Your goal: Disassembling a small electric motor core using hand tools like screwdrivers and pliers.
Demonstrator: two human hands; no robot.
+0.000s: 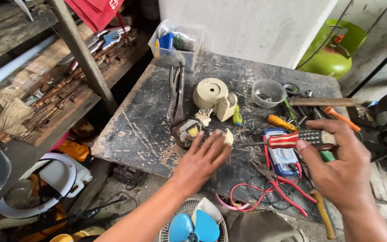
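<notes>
The small motor (187, 131) on the dark, scuffed worktop (135, 121) serves as the landmark. Left of it and beyond, locking pliers (175, 94) lie lengthwise, pointing toward a clear plastic box (173, 51) at the far edge. Just right of the motor, the left hand (201, 160) hovers flat, palm down, fingers straight and slightly fanned; its grip is wide and holds nothing, though a small cream piece (228, 136) sits at its fingertips, and whether they touch cannot be told. Behind the motor to the right stands a cream round housing (212, 94). Farther right, the right hand (341, 163) is raised, back to the camera, its grip closed around a screwdriver (298, 140) with a red-and-white striped handle, the shaft pointing back toward the motor. A blue multimeter (281, 154) lies partly hidden under that tool, its red leads (265, 192) trailing off the near edge. The right palm is hidden.
</notes>
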